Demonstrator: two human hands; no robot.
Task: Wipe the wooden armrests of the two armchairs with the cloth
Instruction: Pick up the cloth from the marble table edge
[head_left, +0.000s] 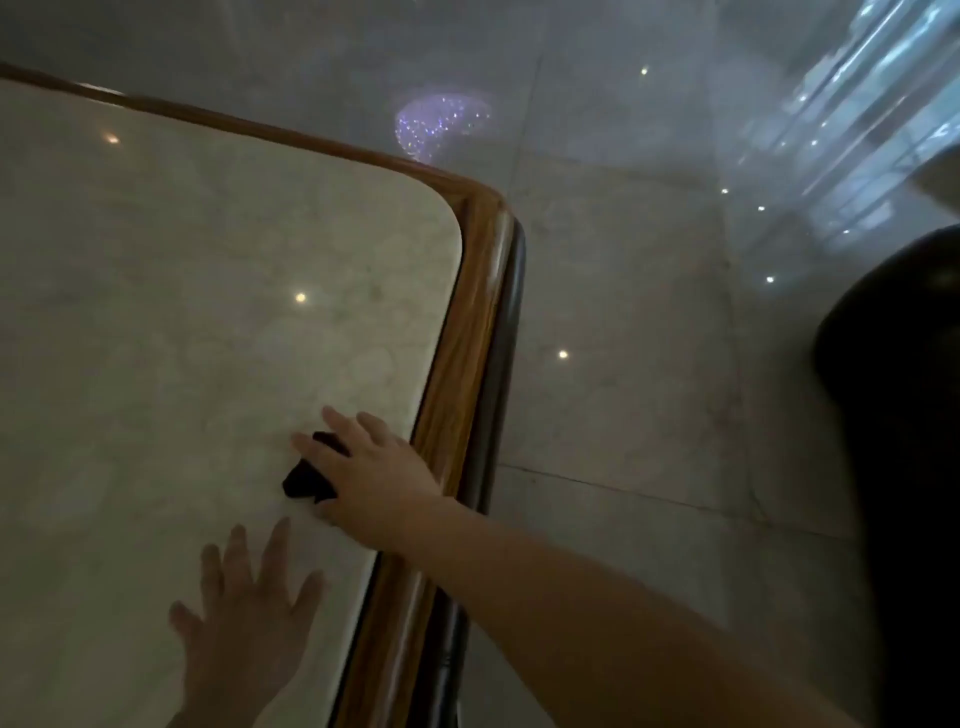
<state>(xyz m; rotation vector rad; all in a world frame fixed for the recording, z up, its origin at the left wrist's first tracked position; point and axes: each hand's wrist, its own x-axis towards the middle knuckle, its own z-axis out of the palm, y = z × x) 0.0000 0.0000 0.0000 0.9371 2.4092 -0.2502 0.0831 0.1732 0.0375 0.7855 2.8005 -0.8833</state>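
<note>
One bare forearm (597, 597) reaches in from the lower right, nearest the lens. Its right hand (371, 470) lies flat with fingers spread, pressing one dark cloth (310, 475) onto the pale marble tabletop (182, 312), just inside the single wooden rim (467, 332). The left hand (249, 608) rests empty and spread on the marble just below, apart from the cloth. One dark rounded shape (898, 415) stands on the glossy tiled floor (623, 322) at right; no armrest can be made out.
</note>
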